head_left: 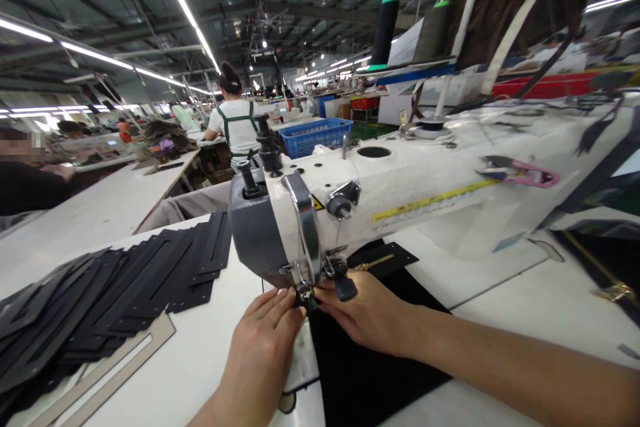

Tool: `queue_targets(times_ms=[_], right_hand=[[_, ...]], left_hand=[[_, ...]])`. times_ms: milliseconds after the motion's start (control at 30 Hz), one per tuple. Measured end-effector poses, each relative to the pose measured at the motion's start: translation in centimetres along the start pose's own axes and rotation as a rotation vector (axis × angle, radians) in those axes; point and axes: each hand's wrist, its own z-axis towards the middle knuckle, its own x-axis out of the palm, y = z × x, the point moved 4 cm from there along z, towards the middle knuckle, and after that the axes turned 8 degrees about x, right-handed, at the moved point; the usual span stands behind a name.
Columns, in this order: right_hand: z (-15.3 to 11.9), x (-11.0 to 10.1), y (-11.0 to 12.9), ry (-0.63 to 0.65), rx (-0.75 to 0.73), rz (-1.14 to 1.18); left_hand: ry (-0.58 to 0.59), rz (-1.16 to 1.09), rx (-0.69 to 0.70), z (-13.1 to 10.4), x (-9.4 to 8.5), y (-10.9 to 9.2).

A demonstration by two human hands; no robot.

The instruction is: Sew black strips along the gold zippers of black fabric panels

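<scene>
A white sewing machine (425, 193) with a dark grey head cover stands in front of me. Under its presser foot (305, 293) runs the edge of a black fabric piece (370, 380), which hangs toward me and spreads to the right. My left hand (265, 347) is at the left of the foot, thumb and fingers drawn together at the fabric's edge. From the right, my right hand (365, 307) reaches in with bent fingers pressed on the fabric close to the foot. A black panel with a gold zipper (377, 263) lies behind my right hand. My fingertips are partly hidden.
Many black cut panels (135, 287) overlap on the left of the table, beside a beige slotted template (120, 373). Pink-handled thread snips (525, 172) rest on the machine arm. Thread cones (385, 30) stand above. A person (237, 117) and a blue crate (315, 137) are farther back.
</scene>
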Motion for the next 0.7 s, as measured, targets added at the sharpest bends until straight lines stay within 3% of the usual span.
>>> queue_targets(times_ms=[167, 267, 367, 567, 633, 700], right_hand=[[0.5, 0.1, 0.0, 0.038, 0.048, -0.014], [0.4, 0.3, -0.3, 0.085, 0.175, -0.103], [-1.3, 0.0, -0.3, 0.111, 0.335, -0.260], [-7.3, -1.6, 3.3, 0.083, 0.322, -0.439], [-8.2, -1.9, 5.0, 0.078, 0.291, -0.440], [-8.6, -2.0, 6.8, 0.075, 0.245, -0.395]], left_hand=[[-0.010, -0.024, -0.034, 0.1, 0.2, 0.2], [-0.031, -0.088, -0.134, -0.2, -0.3, 0.2], [-0.045, -0.297, -0.378, -1.4, -1.2, -0.3], [-0.025, -1.282, -1.082, -3.0, -1.1, -3.7], [0.019, -1.408, -1.240, -2.4, -0.8, -5.0], [0.080, -1.433, -1.303, -1.7, -0.7, -6.1]])
